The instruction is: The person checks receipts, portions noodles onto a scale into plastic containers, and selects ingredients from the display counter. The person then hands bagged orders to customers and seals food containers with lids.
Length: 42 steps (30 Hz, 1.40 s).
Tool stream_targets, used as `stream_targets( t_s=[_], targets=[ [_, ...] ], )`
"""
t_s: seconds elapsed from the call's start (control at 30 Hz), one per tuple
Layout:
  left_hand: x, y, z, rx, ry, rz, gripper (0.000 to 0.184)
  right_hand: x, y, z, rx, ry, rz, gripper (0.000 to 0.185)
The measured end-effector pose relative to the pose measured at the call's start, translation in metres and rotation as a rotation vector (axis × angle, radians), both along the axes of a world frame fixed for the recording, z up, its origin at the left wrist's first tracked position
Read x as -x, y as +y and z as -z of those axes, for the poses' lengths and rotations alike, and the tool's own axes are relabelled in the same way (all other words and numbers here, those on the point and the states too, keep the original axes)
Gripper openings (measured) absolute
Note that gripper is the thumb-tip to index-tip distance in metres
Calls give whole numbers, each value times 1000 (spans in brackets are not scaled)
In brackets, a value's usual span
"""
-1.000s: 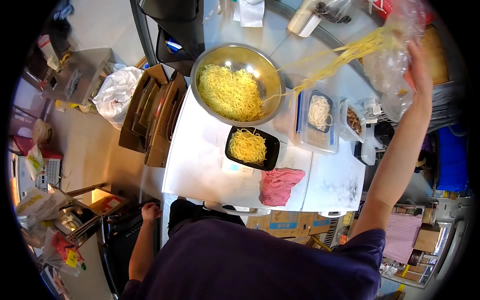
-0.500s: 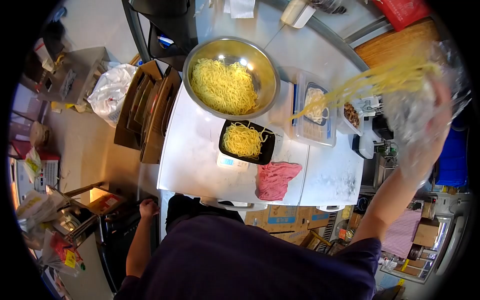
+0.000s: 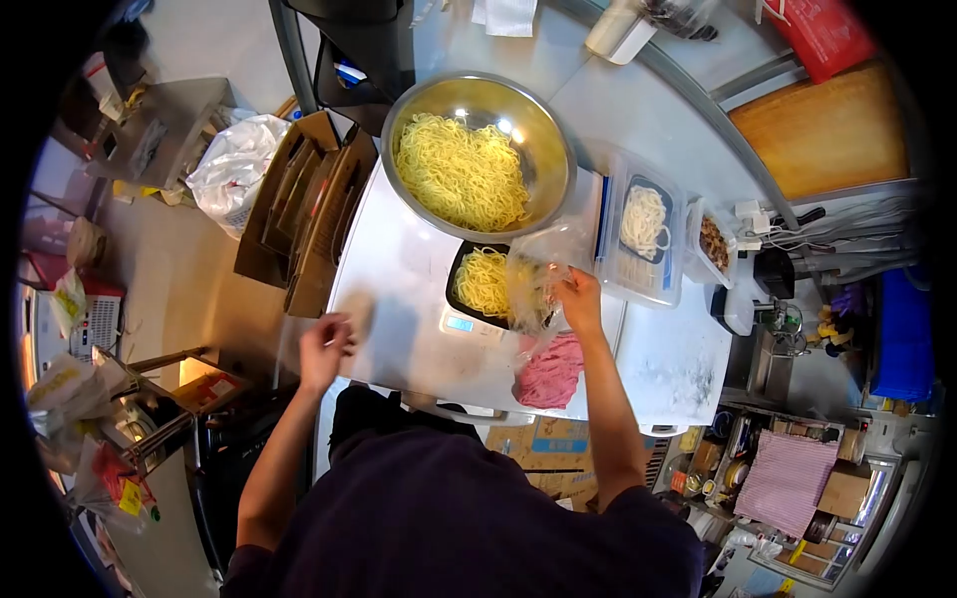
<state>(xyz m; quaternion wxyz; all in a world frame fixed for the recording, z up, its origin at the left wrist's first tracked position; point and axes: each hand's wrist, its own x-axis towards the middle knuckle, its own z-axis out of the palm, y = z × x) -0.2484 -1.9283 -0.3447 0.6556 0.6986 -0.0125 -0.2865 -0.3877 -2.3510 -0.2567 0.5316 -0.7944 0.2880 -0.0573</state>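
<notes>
Now your right hand (image 3: 580, 297) is pinching the bag (image 3: 534, 284) over the tray (image 3: 455, 285); your left hand (image 3: 323, 353) is hanging empty, near left. Noodles (image 3: 464, 169) are sitting in the tray and far bowl (image 3: 544, 149).

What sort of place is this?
Probably a food-prep kitchen: a large metal bowl of yellow noodles, a black tray holding more, and a lit scale display beside it.

noodles (image 3: 459, 169) in bowl (image 3: 555, 174) | tray (image 3: 464, 308) before bowl, on scale (image 3: 460, 324) | cloth (image 3: 551, 375) right of scale | tub (image 3: 650, 290) right of bowl
</notes>
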Motion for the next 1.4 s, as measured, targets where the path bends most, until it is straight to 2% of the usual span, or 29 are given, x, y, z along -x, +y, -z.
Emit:
stream_targets(
  t_s=[0.07, 0.13, 0.17, 0.23, 0.33, 0.4, 0.47, 0.57, 0.67, 0.73, 0.77, 0.83, 0.87, 0.93, 0.97, 1.0, 1.07, 1.1, 1.13, 1.2, 1.23, 1.3, 1.4],
  targets=[
    [-6, -53, -12, 12, 16, 218, 29, -3, 4, 9, 63, -15, 83, 30],
    [-5, -104, -9, 117, 78, 320, 35, -12, -5, 36, 449, 28, 79, 25],
    [-7, -127, -9, 55, 96, 376, 39, -21, -3, 36, 438, 35, 79, 25],
    [-11, -153, -12, -40, 121, 402, 44, -37, 15, 25, 586, 138, -88, 23],
    [-22, -163, -8, -91, 134, 377, 44, -39, 24, 3, 591, 64, -27, 24],
    [-26, -161, -5, -34, 263, 320, 43, -30, 17, -5, 557, 54, -8, 24],
    [-28, -159, -4, -33, 263, 330, 42, -19, 9, -15, 529, 43, 10, 25],
    [-28, -160, -4, -2, 270, 335, 40, -16, 9, -30, 384, 59, 2, 27],
    [-27, -163, -10, 8, 288, 377, 38, -31, 15, -10, 502, 224, -100, 27],
    [-25, -167, -9, -7, 298, 413, 36, -46, 28, 32, 591, 108, -72, 25],
    [-22, -169, -2, 67, 321, 402, 31, -51, 41, 48, 592, 107, -71, 25],
    [-19, -172, 6, 141, 342, 394, 26, -59, 62, 63, 761, -118, -157, 23],
    [-16, -173, 8, 174, 326, 346, 23, -56, 62, 60, 764, -117, -153, 23],
    [-13, -176, 0, 218, 307, 297, 20, -49, 65, 39, 583, -19, -413, 22],
    [-12, -175, -8, 185, 295, 295, 20, -39, 57, 37, 562, 130, -457, 22],
    [-11, -175, -14, 151, 283, 295, 19, -30, 47, 32, 568, 130, -458, 22],
    [-10, -175, -4, 172, 265, 279, 18, -14, 26, 21, 564, -7, -429, 22],
    [-10, -175, -4, 170, 286, 277, 18, -12, 22, 19, 446, -7, -264, 27],
    [-11, -176, -2, 168, 307, 272, 18, -16, 22, 22, 451, -8, -268, 27],
    [-13, -175, 2, 193, 325, 283, 18, -31, 32, 34, 243, 18, 29, 27],
    [-13, -175, 3, 216, 342, 300, 18, -43, 45, 35, 242, 18, 29, 27],
    [-12, -177, 1, 196, 338, 301, 18, -73, 77, 36, 681, 189, 44, 27],
    [-8, -179, -1, 185, 327, 287, 18, -92, 95, 55, 730, 210, 123, 22]
  ],
)
